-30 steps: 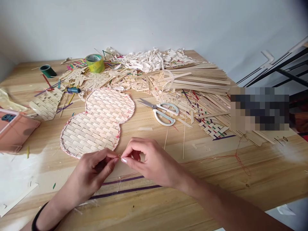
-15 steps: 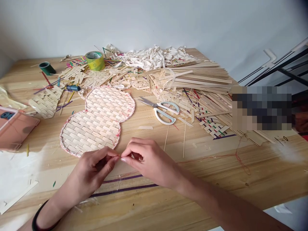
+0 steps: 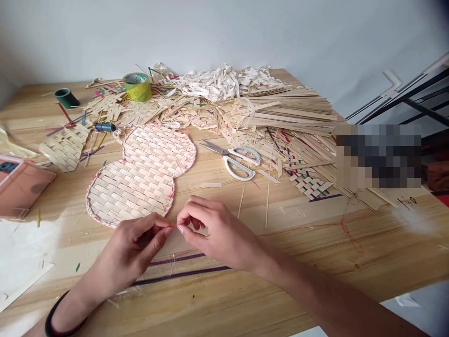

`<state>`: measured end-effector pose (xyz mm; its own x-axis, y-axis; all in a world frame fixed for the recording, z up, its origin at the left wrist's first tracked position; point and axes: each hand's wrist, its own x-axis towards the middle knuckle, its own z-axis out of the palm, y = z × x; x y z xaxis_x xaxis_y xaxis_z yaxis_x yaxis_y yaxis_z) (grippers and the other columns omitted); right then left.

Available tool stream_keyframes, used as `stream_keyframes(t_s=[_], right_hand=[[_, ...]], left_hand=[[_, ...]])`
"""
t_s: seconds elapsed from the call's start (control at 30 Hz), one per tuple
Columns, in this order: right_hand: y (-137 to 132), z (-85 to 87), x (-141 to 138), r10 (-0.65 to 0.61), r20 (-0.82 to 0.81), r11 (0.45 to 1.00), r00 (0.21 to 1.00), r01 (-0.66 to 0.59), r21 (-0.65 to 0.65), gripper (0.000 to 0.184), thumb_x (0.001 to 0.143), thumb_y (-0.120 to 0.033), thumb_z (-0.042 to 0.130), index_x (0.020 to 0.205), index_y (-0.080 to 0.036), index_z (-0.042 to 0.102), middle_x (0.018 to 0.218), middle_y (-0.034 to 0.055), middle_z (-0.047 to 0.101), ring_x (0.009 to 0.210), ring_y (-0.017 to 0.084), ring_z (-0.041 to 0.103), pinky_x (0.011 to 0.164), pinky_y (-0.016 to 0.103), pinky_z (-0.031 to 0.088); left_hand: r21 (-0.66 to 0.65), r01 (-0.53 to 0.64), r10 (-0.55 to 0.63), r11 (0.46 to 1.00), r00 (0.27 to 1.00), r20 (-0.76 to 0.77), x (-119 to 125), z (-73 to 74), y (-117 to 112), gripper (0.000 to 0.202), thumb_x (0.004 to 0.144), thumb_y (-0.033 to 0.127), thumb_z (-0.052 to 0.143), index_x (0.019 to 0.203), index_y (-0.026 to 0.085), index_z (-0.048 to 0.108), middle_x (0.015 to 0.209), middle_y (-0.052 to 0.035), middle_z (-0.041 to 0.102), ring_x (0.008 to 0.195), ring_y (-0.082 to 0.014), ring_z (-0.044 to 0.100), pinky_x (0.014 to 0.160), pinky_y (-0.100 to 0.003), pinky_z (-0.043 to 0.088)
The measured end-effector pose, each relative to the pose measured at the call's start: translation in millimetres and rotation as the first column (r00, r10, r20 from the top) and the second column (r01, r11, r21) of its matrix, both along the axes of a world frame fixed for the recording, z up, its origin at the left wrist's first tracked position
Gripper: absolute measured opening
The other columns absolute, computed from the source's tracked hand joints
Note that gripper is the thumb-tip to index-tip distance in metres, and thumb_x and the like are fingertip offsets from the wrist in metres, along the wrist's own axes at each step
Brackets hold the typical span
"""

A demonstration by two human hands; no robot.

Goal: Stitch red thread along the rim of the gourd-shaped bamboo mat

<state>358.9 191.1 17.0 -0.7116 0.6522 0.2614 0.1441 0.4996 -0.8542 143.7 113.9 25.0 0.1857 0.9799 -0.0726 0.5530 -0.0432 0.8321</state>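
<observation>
My left hand point(image 3: 140, 243) and my right hand point(image 3: 210, 229) meet fingertip to fingertip low in the middle of the view. Both are closed in a pinch on a thin red thread point(image 3: 174, 225), a short bit of which shows between them. More of that colour of thread point(image 3: 301, 230) trails over the table to the right and ends in a loose tangle. Just beyond my fingers lies a woven gourd-shaped mat point(image 3: 140, 173), its rim bound in white and pink. Scissors point(image 3: 242, 163) with white handles rest to its right, blades pointing left.
Thin wood strips point(image 3: 287, 112) and white fabric strips point(image 3: 224, 82) are heaped at the back. A tape roll point(image 3: 136, 87), a green thread spool point(image 3: 66, 98) and a blue spool point(image 3: 105, 127) stand or lie left. A pink box point(image 3: 26, 189) is at the left edge.
My fingertips have drawn slightly apart, so a little more thread shows between them. The view has shifted slightly; the mat and scissors lie as before.
</observation>
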Motion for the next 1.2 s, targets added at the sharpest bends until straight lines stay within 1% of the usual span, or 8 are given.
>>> stream_keyframes(t_s=[0.17,0.37,0.57,0.73,0.87,0.97,1.03,1.2], right_hand=[[2.6,0.3,0.7,0.007,-0.021,1.000,1.000,-0.007,0.012,0.019,0.091,0.000,0.060,0.085,-0.018,0.058,0.084,-0.0013,0.060,0.072,0.011,0.053,0.068,0.023,0.043],[7.6,1.3,3.4,-0.008,-0.043,0.999,0.999,0.010,0.048,0.019,0.091,-0.001,0.060,0.084,-0.019,0.057,0.083,-0.0016,0.057,0.072,0.011,0.052,0.069,0.024,0.043],[12.8,6.3,7.3,-0.024,-0.035,0.998,0.999,0.026,0.054,0.018,0.093,-0.003,0.059,0.086,-0.019,0.058,0.084,-0.0008,0.058,0.074,0.012,0.053,0.071,0.026,0.044],[15.9,7.0,8.9,-0.021,-0.038,1.000,0.999,0.020,-0.009,0.014,0.097,-0.008,0.059,0.089,-0.019,0.060,0.085,-0.0004,0.061,0.075,0.013,0.055,0.071,0.026,0.045],[16.6,5.0,9.7,-0.030,-0.031,0.999,0.999,0.029,-0.022,0.007,0.100,-0.013,0.062,0.100,-0.019,0.066,0.094,0.0018,0.063,0.079,0.013,0.058,0.075,0.027,0.049],[17.8,4.4,11.2,-0.083,-0.067,0.995,0.994,0.086,0.046,0.013,0.100,-0.015,0.063,0.112,-0.018,0.069,0.102,0.0045,0.064,0.087,0.016,0.059,0.084,0.030,0.051],[18.4,5.3,12.0,-0.096,-0.092,0.993,0.991,0.102,0.061,0.016,0.102,-0.016,0.061,0.114,-0.018,0.071,0.105,0.0057,0.064,0.090,0.016,0.059,0.088,0.032,0.051],[15.1,7.5,9.0,0.022,-0.043,0.998,0.999,-0.025,-0.065,0.011,0.104,-0.021,0.066,0.111,-0.017,0.075,0.105,0.0062,0.067,0.094,0.016,0.062,0.086,0.030,0.052]], left_hand=[[-0.028,-0.005,0.005,1.000,1.000,-0.003,-1.0,-1.0,-1.3,0.031,0.106,0.043,0.056,0.096,0.020,0.074,0.076,-0.0005,0.072,0.065,-0.0137,0.061,0.059,-0.022,0.044],[-0.033,-0.027,0.027,0.999,1.000,0.011,-2.3,0.9,-4.3,0.033,0.107,0.045,0.055,0.093,0.020,0.071,0.067,0.0027,0.062,0.057,-0.0113,0.045,0.053,-0.022,0.037],[-0.024,-0.076,0.077,0.997,0.996,0.036,-3.5,6.0,-4.0,0.038,0.107,0.048,0.054,0.090,0.018,0.070,0.068,0.0012,0.059,0.059,-0.0120,0.046,0.053,-0.022,0.038],[-0.053,-0.095,0.098,0.994,0.994,0.055,-4.8,6.2,-4.5,0.038,0.106,0.050,0.055,0.091,0.018,0.069,0.070,0.0007,0.060,0.059,-0.0122,0.046,0.051,-0.022,0.036],[-0.039,-0.084,0.086,0.996,0.995,0.053,-3.9,6.3,-5.3,0.038,0.106,0.050,0.055,0.090,0.018,0.070,0.068,0.0014,0.058,0.058,-0.0118,0.044,0.051,-0.023,0.034],[-0.015,-0.079,0.079,0.997,0.996,0.042,-2.4,7.4,-5.0,0.038,0.106,0.049,0.055,0.089,0.018,0.071,0.067,0.0014,0.058,0.058,-0.0115,0.043,0.052,-0.023,0.034],[-0.005,-0.067,0.068,0.998,0.997,0.040,-1.5,7.7,-4.8,0.039,0.106,0.048,0.054,0.087,0.018,0.071,0.067,0.0011,0.059,0.058,-0.0116,0.045,0.052,-0.023,0.035],[-0.003,-0.024,0.024,1.000,0.998,0.056,-0.3,6.0,-5.9,0.034,0.106,0.044,0.056,0.090,0.019,0.073,0.069,-0.0001,0.064,0.058,-0.0119,0.050,0.053,-0.022,0.039]])
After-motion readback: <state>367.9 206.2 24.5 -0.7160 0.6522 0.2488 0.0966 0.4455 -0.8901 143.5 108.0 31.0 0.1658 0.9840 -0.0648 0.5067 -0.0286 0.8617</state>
